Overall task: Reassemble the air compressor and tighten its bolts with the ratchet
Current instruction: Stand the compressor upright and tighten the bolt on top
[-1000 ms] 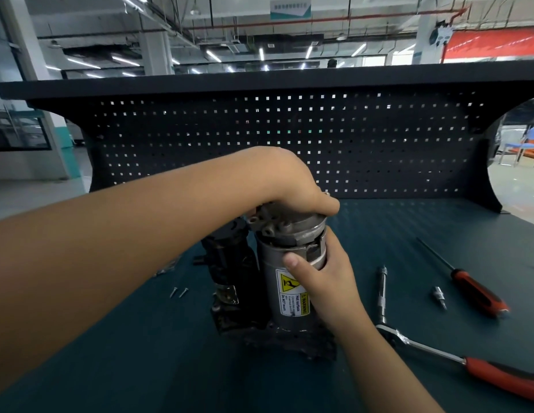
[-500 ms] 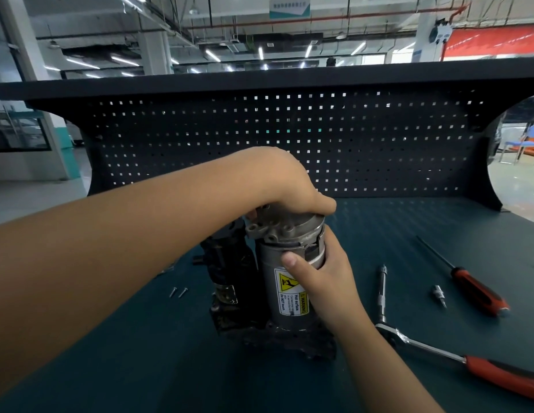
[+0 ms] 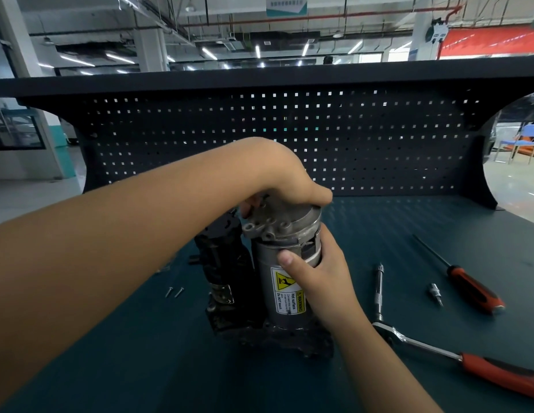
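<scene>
Grip detail: left hand (image 3: 286, 180) cups the cast grey metal end cap (image 3: 282, 223) from above, fingers curled over its far rim. Right hand (image 3: 322, 281), directly below, wraps the upright grey air compressor cylinder with yellow warning label (image 3: 285, 293), thumb across the front. Chrome ratchet with red handle (image 3: 456, 357) lies on the dark green bench mat (image 3: 170, 368), just right of the right wrist.
</scene>
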Demonstrator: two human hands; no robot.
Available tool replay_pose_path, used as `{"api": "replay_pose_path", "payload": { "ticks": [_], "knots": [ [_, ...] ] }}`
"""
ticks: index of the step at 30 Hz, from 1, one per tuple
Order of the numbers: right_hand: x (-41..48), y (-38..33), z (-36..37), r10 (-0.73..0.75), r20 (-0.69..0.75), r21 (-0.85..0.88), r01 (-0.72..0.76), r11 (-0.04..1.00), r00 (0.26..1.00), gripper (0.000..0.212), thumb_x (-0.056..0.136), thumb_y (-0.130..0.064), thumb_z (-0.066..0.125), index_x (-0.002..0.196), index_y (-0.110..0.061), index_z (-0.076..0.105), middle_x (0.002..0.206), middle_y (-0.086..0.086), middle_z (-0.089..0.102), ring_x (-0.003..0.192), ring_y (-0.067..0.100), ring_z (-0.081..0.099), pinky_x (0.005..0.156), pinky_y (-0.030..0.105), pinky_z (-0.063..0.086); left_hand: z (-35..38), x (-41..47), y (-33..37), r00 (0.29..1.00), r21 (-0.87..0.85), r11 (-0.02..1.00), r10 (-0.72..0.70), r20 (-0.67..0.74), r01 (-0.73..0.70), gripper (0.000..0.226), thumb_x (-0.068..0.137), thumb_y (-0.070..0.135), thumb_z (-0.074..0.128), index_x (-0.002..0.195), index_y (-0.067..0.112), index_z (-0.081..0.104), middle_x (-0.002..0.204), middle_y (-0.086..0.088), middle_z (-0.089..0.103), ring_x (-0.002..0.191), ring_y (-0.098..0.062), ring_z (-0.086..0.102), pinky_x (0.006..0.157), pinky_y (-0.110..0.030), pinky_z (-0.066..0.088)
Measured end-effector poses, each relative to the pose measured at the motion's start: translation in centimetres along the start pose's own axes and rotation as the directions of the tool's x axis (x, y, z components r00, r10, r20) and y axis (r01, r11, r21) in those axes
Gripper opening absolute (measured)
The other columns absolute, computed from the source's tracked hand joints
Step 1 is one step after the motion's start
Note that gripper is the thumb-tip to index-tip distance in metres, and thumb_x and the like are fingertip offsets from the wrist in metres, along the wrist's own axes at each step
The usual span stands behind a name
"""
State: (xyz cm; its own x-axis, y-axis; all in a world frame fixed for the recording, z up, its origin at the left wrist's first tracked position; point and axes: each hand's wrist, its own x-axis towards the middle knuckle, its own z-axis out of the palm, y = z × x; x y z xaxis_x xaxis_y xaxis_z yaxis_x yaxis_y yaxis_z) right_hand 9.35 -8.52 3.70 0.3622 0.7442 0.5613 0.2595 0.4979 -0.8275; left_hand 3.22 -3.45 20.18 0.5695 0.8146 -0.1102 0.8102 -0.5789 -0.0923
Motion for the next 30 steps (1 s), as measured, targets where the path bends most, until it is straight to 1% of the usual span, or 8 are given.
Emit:
{"api": "replay_pose_path", "payload": {
  "ticks": [3, 8, 13, 20, 23, 25, 28, 30],
  "knots": [
    [0.1, 0.0, 0.0, 0.004, 0.006, -0.003, -0.004, 1.000, 1.000, 0.054, 0.061, -0.057, 0.069, 0.108, -0.035, 0.057, 0.101, -0.022, 0.068, 0.094, -0.005, 0.063, 0.071, 0.004, 0.044, -0.1, 0.0, -0.2, 1.000, -0.038, 0.999, 0.015, -0.008, -0.016, 0.060, 0.082, 0.067, 0.041, 0.073, 0.010, 0.058, 0.075, -0.010, 0.064, 0.046, -0.022, 0.062, 0.058, -0.027, 0.052],
    [0.1, 0.1, 0.0, 0.000, 0.003, 0.000, 0.000, 1.000, 1.000, 0.056, 0.061, -0.057, 0.068, 0.110, -0.033, 0.057, 0.102, -0.021, 0.069, 0.096, -0.004, 0.063, 0.073, 0.005, 0.044, 0.5, -0.4, 0.1, 0.989, 0.102, 0.995, 0.010, -0.149, 0.006, 0.063, 0.081, 0.070, 0.039, 0.062, 0.011, 0.054, 0.050, -0.005, 0.055, 0.053, -0.021, 0.059, 0.052, -0.027, 0.041],
    [0.2, 0.0, 0.1, -0.003, 0.003, -0.009, 0.003, 1.000, 1.000, 0.055, 0.061, -0.057, 0.068, 0.110, -0.036, 0.055, 0.102, -0.026, 0.067, 0.096, -0.008, 0.062, 0.073, 0.002, 0.043, 1.3, -0.4, 0.2, 0.954, 0.228, 0.972, 0.019, -0.301, 0.053, 0.060, 0.079, 0.071, 0.036, 0.064, 0.014, 0.048, 0.066, -0.002, 0.052, 0.061, -0.018, 0.048, 0.050, -0.027, 0.035],
    [0.0, 0.2, -0.1, -0.014, -0.006, 0.017, 0.014, 1.000, 1.000, 0.055, 0.061, -0.055, 0.068, 0.108, -0.029, 0.057, 0.098, -0.022, 0.069, 0.092, -0.005, 0.064, 0.071, 0.005, 0.045, 2.3, -0.1, 0.1, 0.956, 0.205, 0.978, 0.028, -0.293, 0.034, 0.060, 0.081, 0.071, 0.031, 0.065, 0.015, 0.046, 0.070, -0.001, 0.048, 0.065, -0.019, 0.047, 0.056, -0.031, 0.036],
    [-0.1, 0.2, -0.2, -0.021, -0.009, 0.023, 0.021, 1.000, 1.000, 0.051, 0.062, -0.053, 0.068, 0.106, -0.030, 0.057, 0.096, -0.023, 0.069, 0.090, -0.006, 0.064, 0.070, 0.004, 0.045, 2.8, -0.2, 0.2, 0.925, 0.262, 0.964, 0.061, -0.376, 0.043, 0.065, 0.084, 0.074, 0.022, 0.081, 0.016, 0.051, 0.072, 0.001, 0.042, 0.078, -0.022, 0.047, 0.054, -0.029, 0.030],
    [-0.1, 0.2, -0.2, -0.026, -0.013, 0.028, 0.026, 0.999, 1.000, 0.050, 0.062, -0.052, 0.068, 0.105, -0.030, 0.057, 0.096, -0.023, 0.069, 0.089, -0.007, 0.064, 0.070, 0.004, 0.045, 3.5, 0.1, -0.1, 0.908, 0.244, 0.969, 0.080, -0.412, 0.026, 0.072, 0.083, 0.076, 0.018, 0.105, 0.020, 0.057, 0.092, -0.002, 0.052, 0.093, -0.026, 0.048, 0.062, -0.031, 0.034],
    [-0.2, 0.3, -0.3, -0.022, -0.013, 0.041, 0.023, 0.999, 1.000, 0.053, 0.061, -0.052, 0.069, 0.106, -0.027, 0.057, 0.095, -0.020, 0.070, 0.088, -0.004, 0.065, 0.070, 0.006, 0.046, 4.4, 0.3, -0.5, 0.944, 0.051, 0.993, 0.118, -0.309, -0.107, 0.073, 0.085, 0.074, 0.018, 0.135, 0.026, 0.040, 0.135, -0.008, 0.042, 0.121, -0.029, 0.039, 0.089, -0.044, 0.036],
    [-0.2, 0.3, -0.4, -0.027, -0.014, 0.038, 0.027, 0.999, 1.000, 0.054, 0.061, -0.052, 0.069, 0.107, -0.027, 0.057, 0.095, -0.022, 0.069, 0.089, -0.005, 0.065, 0.069, 0.005, 0.046, 4.7, 0.3, -0.5, 0.954, -0.066, 0.973, 0.203, -0.223, -0.222, 0.059, 0.091, 0.067, 0.018, 0.136, 0.032, 0.034, 0.132, -0.005, 0.045, 0.111, -0.024, 0.045, 0.083, -0.037, 0.039]
  ]
}}
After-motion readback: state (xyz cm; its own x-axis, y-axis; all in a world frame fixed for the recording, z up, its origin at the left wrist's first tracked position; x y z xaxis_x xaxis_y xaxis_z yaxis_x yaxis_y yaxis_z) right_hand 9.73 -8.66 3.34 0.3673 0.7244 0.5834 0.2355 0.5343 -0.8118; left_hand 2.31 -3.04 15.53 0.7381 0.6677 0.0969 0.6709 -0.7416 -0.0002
